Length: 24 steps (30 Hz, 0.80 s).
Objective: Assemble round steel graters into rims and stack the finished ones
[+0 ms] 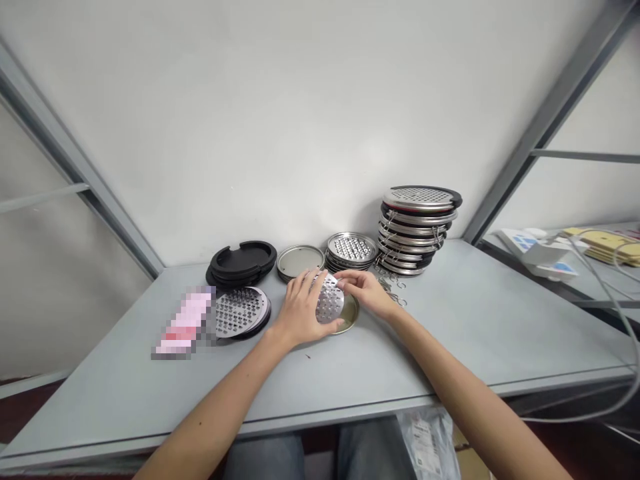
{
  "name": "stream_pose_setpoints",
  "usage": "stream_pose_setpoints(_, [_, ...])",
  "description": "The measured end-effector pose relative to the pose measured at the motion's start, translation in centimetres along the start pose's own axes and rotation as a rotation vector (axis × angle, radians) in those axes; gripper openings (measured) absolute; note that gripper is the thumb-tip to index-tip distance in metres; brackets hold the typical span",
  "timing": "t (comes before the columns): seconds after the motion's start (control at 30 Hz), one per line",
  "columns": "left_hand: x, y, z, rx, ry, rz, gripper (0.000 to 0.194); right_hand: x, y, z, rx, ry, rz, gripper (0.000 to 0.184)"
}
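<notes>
Between my hands is a round metal grater plate (329, 303), tilted, with rows of raised cutting holes. My left hand (301, 312) grips it from the left, fingers over the far edge and thumb near its lower edge. My right hand (367, 291) pinches the plate's upper right edge. Under the plate lies a shallow round metal dish (352, 316), partly covered by the plate and my left hand. Left of my hands, more grater plates (239, 312) rest on a dark disc. Behind my hands sits a stack of plain metal discs (301, 259).
Black rings (243, 260) are piled at the back left. Rimmed grater discs (351, 248) stand beside a tall stack of clipped grater assemblies (417, 230). Loose wire clips (395, 287) lie before it. A blurred pink item (184, 323) lies left. White boxes (540, 253) sit far right.
</notes>
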<state>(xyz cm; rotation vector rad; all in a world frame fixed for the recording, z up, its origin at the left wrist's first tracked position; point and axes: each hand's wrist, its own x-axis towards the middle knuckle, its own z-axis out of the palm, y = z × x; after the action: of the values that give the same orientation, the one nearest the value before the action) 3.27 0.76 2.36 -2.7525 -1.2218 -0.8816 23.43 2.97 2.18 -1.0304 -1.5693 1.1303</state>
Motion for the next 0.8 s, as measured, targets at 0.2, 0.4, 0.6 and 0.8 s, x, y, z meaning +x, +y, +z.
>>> stream_pose_setpoints(0.2, [0.3, -1.2, -0.9, -0.082, 0.101, 0.046, 0.089, 0.5, 0.7, -1.2, 0.09, 0.13, 0.033, 0.033])
stream_pose_setpoints(0.4, [0.0, -3.0, -0.4, -0.278, 0.245, -0.214, 0.041, 1.0, 2.0, -2.1, -0.017, 0.235, 0.049, 0.037])
stream_pose_setpoints(0.6, [-0.4, -2.2, 0.5, -0.238, 0.05, -0.168, 0.041, 1.1, 2.8, -2.5, -0.159, 0.201, -0.015, 0.038])
stream_pose_setpoints(0.8, [-0.8, -1.8, 0.8, -0.214, -0.006, -0.16, 0.044, 1.2, 3.0, -2.4, -0.241, 0.136, -0.017, 0.037])
